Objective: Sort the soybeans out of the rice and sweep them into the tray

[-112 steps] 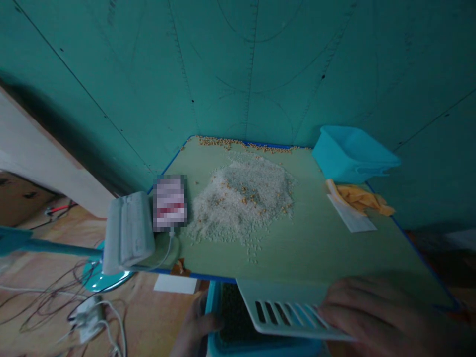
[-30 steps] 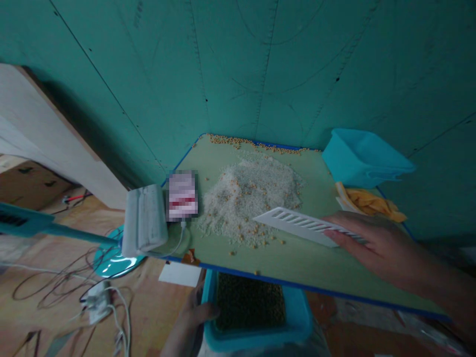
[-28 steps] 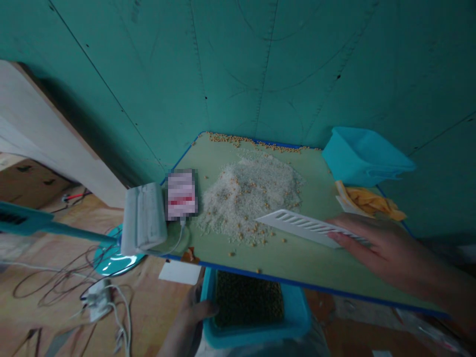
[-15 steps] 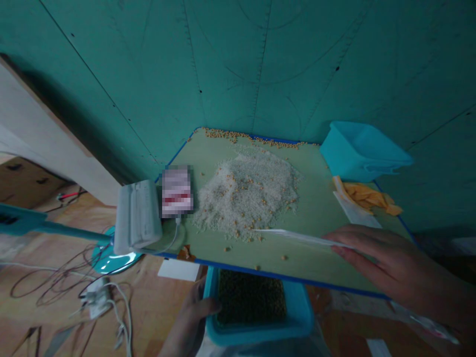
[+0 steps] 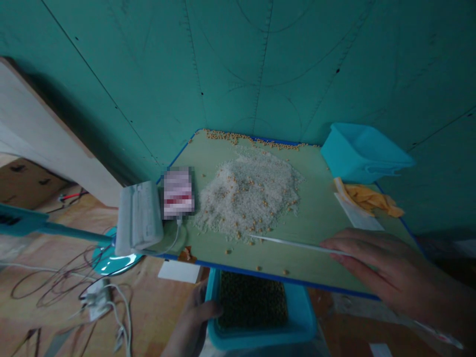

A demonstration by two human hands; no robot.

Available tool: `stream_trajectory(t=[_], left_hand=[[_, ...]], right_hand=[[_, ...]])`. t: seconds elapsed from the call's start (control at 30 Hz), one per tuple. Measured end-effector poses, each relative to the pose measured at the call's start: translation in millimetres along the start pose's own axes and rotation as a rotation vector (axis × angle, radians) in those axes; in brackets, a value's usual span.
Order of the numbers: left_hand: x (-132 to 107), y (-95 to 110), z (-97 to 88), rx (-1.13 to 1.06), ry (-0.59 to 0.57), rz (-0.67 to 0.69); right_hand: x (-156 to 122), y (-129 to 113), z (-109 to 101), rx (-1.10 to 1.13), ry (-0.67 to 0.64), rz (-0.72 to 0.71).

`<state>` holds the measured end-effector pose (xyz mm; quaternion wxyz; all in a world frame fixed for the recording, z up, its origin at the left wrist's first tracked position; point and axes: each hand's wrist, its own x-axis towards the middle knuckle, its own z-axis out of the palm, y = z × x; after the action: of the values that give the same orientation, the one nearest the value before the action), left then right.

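Note:
A pale mound of rice-like grains (image 5: 256, 178) with yellow soybeans scattered through it lies on the light green board (image 5: 320, 208). My right hand (image 5: 386, 263) pinches a thin white strip (image 5: 293, 243), seen nearly edge-on. Its far tip reaches the near edge of the mound, beside several soybeans. Below the board's front edge, my left hand (image 5: 197, 315) grips the left rim of a blue plastic tub (image 5: 260, 342), thumb over the rim and fingers mostly hidden. Dark green, grainy-looking material (image 5: 253, 302) fills much of the tub.
A row of soybeans (image 5: 230, 136) lines the board's back edge. At right stand a blue bin (image 5: 364, 153) and an orange cloth (image 5: 372, 198). A grey-white case (image 5: 139, 218) and a blurred-out device (image 5: 177, 193) with a cable sit left. Cables and a power strip (image 5: 98, 297) lie on the floor.
The strip's tip has moved slightly left and toward me along the mound's near edge, and the strip appears more edge-on. My left hand stays on the tub's rim.

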<state>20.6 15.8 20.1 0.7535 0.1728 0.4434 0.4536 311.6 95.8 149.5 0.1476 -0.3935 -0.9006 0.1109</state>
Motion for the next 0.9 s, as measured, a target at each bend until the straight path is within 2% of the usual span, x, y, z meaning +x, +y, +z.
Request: stream_trajectory(t=[0.17, 0.37, 0.7, 0.9], left_hand=[[-0.8, -1.3, -2.1, 0.001, 0.007, 0.022], [-1.3, 0.1, -4.4, -0.006, -0.036, 0.013], [3.0, 4.8, 7.8, -0.06, 0.008, 0.046], [8.9, 0.4, 4.6, -0.086, 0.006, -0.001]], right_hand=[[6.9, 0.9, 2.7, 0.005, 0.017, 0.02], [7.6, -4.5, 4.4, -0.039, 0.008, -0.05], [5.2, -11.2, 1.1, -0.109, -0.037, -0.148], [4.0, -24.9, -3.0, -0.16, 0.057, -0.225]])
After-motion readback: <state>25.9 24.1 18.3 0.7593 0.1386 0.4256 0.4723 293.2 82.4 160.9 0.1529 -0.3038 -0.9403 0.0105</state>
